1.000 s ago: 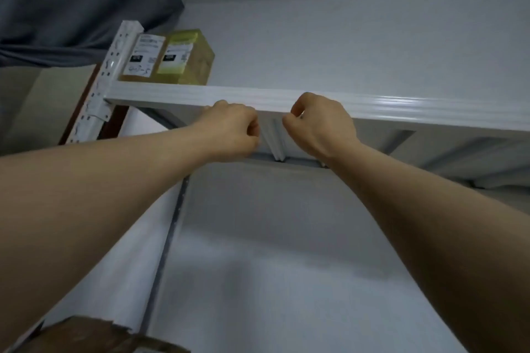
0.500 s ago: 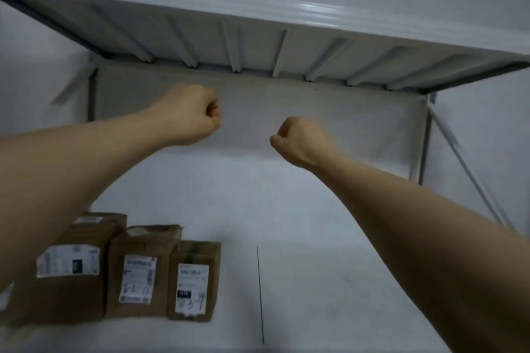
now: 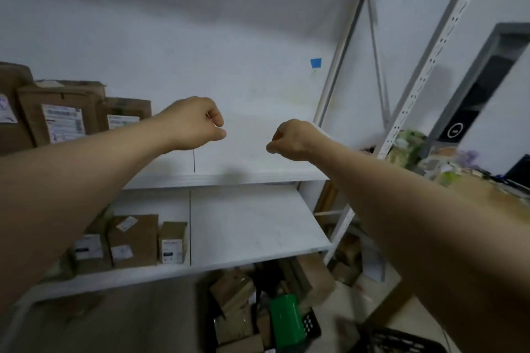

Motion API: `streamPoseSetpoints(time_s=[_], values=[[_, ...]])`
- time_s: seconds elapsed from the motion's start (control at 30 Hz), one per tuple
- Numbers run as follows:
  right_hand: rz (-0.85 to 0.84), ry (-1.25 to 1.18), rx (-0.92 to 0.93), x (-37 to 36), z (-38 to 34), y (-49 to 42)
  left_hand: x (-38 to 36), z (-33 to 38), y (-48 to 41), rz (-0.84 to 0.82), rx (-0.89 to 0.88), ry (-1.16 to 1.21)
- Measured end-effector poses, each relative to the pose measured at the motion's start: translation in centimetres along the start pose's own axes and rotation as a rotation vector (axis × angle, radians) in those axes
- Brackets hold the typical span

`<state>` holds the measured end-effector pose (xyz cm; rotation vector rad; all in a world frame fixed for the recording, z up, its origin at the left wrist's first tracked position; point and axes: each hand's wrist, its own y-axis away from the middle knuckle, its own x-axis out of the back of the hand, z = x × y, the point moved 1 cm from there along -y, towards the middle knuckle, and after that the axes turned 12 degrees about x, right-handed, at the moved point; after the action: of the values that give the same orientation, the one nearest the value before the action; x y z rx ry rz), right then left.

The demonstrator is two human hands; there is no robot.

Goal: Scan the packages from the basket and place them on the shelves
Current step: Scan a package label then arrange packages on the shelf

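My left hand (image 3: 195, 123) and my right hand (image 3: 292, 139) hang in the air in front of the middle shelf (image 3: 258, 175), both with fingers curled and nothing in them. Brown cardboard packages (image 3: 63, 114) with white labels stand on the left of that shelf. More labelled packages (image 3: 134, 241) stand on the left of the lower shelf (image 3: 258, 238). Below, a black basket (image 3: 312, 324) holds several brown packages and a green one (image 3: 286, 318).
White perforated uprights (image 3: 430, 66) frame the rack on the right. Beyond them is a cluttered table (image 3: 487, 189) with a grey device (image 3: 476, 94). A second black basket rim (image 3: 401, 338) shows at the bottom right. A blue tape piece (image 3: 316, 62) is on the wall.
My view has swung down from the top shelf to the middle and lower shelves and the basket. Both hands left the top shelf edge and dropped, still curled and holding nothing.
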<state>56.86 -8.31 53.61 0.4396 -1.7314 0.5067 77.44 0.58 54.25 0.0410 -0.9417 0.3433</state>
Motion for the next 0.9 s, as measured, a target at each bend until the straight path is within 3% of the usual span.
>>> streamPoseSetpoints(time_s=[0.27, 0.53, 0.9], values=[[-0.182, -0.092, -0.127, -4.8, 10.5, 8.3, -11.8, 1.8, 2.2, -0.270, 0.135, 0.127], [-0.285, -0.331, -0.434, -11.6, 27.4, 20.9, -32.0, 11.9, 7.6, -0.563, 0.264, 0.271], [-0.388, -0.436, -0.771, -17.0, 48.9, 38.3, -55.7, 23.0, 16.7, -0.889, 0.396, 0.225]])
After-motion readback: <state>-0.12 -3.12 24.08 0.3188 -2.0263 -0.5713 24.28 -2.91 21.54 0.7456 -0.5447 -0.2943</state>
